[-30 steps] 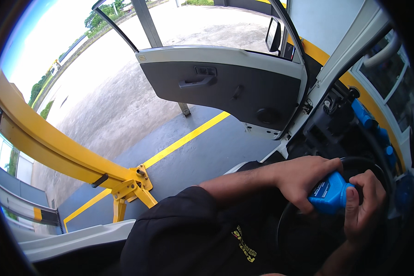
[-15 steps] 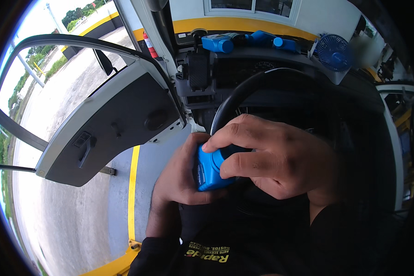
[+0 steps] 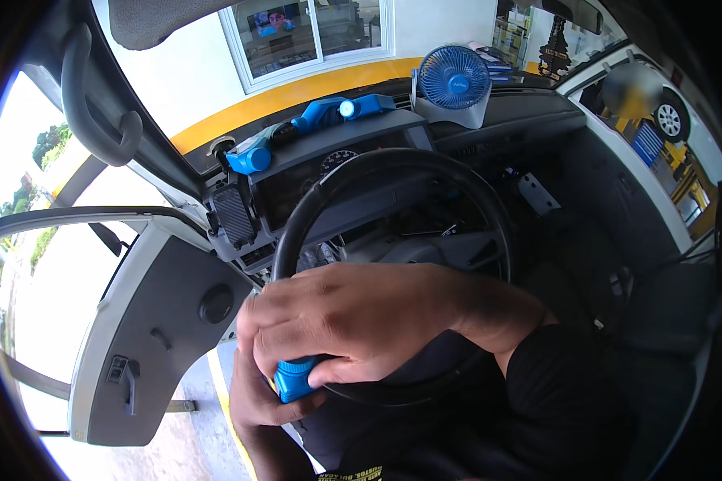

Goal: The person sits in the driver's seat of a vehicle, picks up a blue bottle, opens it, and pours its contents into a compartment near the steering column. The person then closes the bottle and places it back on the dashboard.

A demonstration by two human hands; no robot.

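Note:
A blue plastic bottle (image 3: 292,388) is upright or slightly tilted in front of my body, just below the near left side of the steering wheel (image 3: 285,252). My left hand (image 3: 255,402) wraps round the bottle from the left, partly hidden behind the other hand. Reaching across from the right, my right hand (image 3: 369,317) curls its fingers over the bottle's ribbed blue cap (image 3: 297,365). Most of the bottle's far side is covered by my fingers.
Several blue bottles lie on the dashboard, one bottle (image 3: 251,160) at its left end. A blue fan (image 3: 455,78) stands farther right. A phone holder (image 3: 234,215) sits left of the gauges. The vehicle door (image 3: 164,321) hangs open at left.
The view has swung right and up, showing more of the dashboard and wheel. My right hand has closed over the bottle's cap; before, its fingers were spread round the bottle's top.

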